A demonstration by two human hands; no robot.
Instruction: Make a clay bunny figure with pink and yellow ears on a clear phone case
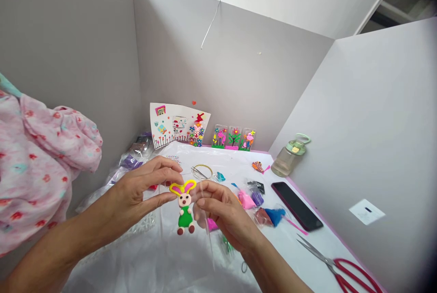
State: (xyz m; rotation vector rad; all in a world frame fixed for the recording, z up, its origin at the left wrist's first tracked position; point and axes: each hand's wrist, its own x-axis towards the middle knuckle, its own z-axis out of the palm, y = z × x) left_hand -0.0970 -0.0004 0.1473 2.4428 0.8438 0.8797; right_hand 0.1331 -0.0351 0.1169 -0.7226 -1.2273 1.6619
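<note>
A clay rabbit [185, 215] with yellow and pink ears, a green outfit and brown feet is upright in front of me, seemingly on a clear plastic sheet [209, 243] whose faint edges show below it. My left hand [150, 184] pinches at the upper left, thumb and fingers beside the rabbit's ear. On the other side, my right hand [221, 206] has thumb and fingers closed on the sheet, close to the rabbit's head. Its fingertips are partly hidden behind the plastic.
Bagged coloured clay [247, 199], a phone [297, 205], red-handled scissors [329, 261] and a water bottle [289, 159] lie or stand to the right. Decorated clear panels [234, 138] and a drawing [170, 124] lean on the back wall. Plastic bags [131, 161] crowd the left.
</note>
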